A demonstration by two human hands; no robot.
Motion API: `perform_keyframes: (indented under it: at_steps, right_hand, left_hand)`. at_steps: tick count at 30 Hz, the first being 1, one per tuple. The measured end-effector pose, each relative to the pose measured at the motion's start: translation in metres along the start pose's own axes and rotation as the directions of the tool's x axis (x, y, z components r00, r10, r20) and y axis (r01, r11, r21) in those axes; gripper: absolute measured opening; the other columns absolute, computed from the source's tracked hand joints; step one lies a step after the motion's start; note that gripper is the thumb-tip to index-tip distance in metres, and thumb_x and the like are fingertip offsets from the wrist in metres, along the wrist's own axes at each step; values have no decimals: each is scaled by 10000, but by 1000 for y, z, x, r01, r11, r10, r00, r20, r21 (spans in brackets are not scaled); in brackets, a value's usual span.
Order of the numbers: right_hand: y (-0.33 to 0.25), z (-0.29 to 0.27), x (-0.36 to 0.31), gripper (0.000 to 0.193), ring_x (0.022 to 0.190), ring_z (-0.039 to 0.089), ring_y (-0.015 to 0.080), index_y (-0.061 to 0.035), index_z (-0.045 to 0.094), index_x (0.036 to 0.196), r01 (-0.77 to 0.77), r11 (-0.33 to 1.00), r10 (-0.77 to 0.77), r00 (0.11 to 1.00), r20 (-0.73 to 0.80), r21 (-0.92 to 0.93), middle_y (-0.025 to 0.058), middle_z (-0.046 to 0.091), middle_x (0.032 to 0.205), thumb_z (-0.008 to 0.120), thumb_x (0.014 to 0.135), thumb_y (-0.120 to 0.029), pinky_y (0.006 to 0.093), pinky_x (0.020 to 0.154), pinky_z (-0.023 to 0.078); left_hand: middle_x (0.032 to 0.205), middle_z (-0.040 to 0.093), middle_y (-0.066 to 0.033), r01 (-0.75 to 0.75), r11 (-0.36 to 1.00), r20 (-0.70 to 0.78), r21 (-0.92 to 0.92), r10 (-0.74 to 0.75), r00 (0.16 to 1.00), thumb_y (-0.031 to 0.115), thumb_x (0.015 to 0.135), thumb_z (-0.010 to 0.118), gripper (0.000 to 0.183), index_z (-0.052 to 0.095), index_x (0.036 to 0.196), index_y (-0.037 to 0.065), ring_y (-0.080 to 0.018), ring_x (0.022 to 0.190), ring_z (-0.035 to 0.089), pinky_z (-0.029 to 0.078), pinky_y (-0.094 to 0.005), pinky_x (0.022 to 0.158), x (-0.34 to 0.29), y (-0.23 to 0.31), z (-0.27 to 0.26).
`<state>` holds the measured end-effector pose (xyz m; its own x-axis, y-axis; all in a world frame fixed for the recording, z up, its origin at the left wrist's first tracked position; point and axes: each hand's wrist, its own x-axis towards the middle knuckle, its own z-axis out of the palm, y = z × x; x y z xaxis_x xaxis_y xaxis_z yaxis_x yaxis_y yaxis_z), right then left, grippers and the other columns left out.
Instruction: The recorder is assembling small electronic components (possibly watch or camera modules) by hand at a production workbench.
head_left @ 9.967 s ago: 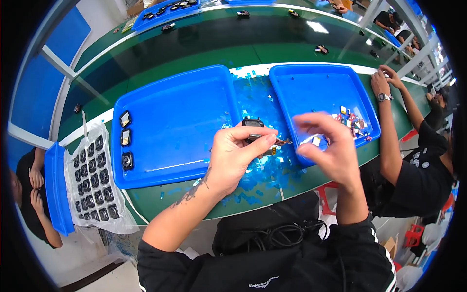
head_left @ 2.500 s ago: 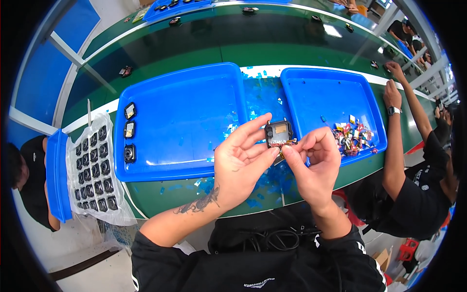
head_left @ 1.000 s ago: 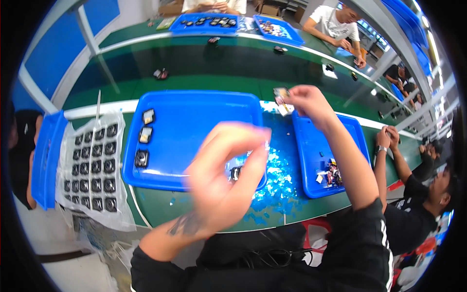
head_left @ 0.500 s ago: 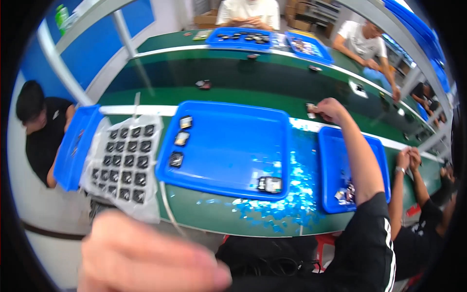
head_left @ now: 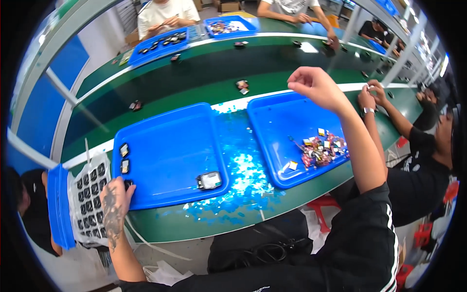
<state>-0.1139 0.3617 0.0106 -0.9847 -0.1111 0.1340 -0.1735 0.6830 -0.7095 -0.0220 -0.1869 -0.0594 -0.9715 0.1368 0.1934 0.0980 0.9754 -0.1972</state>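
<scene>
White plastic sheet (head_left: 103, 159) holding black square modules (head_left: 93, 175). Left hand (head_left: 116, 198) at small black housing (head_left: 128, 184) inside large blue plastic tray (head_left: 168, 175), left side; cannot tell if fingers pinch. Silver-faced black housing (head_left: 210, 180) in tray's near-right corner. Right hand (head_left: 315, 87) above smaller blue plastic tray (head_left: 272, 131), fingers loosely curled.

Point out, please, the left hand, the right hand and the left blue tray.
Left hand (head_left: 116, 194): head view, back of hand.
Right hand (head_left: 315, 87): head view, middle of hand.
Left blue tray (head_left: 168, 158): head view, inner bottom.
</scene>
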Motion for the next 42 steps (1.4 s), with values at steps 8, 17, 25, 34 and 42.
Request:
perform_keyframes:
  at_steps: [8,17,25,34,42]
  right_hand:
    - [26,26,-72,176,833,675,303,-59,687,938,81,894,36,968,250,-441,100,708,855,722,788,-143,411,737,530]
    - [28,39,-91,194,646,591,158,-19,608,926,37,998,-38,999,-22,-45,60,612,752,692,754,16,297,626,485]
    - [-54,77,-123,180,725,573,40,8,650,948,8,783,45,997,-69,623,21,654,853,743,794,10,192,639,464]
    - [-69,126,-108,102,781,643,88,42,656,902,-67,630,28,998,64,774,70,671,876,722,837,0,196,672,507]
    - [-70,129,-103,104,697,589,65,11,613,874,-18,822,-27,997,71,569,47,648,837,708,833,19,218,605,475]
  left_hand:
    - [865,668,-162,104,966,85,-238,-85,993,114,868,616,171,608,1014,24,-317,796,664,534,-409,674,32,28,13]
    - [1042,630,-145,365,-374,211,-853,392,895,109,968,551,420,437,1372,92,-209,897,666,587,-307,752,51,178,-54]
    - [1098,553,-82,-33,-99,-73,-995,429,900,40,842,687,261,695,1103,51,-172,998,582,523,-303,867,43,228,-56]
    - [931,596,-97,-17,-57,-42,-998,463,885,157,822,730,158,716,937,50,-200,884,583,486,-330,738,40,220,-37]
    - [924,583,-110,-144,-80,-163,-986,351,922,140,819,705,125,699,895,40,-231,782,601,483,-336,687,32,220,-27]
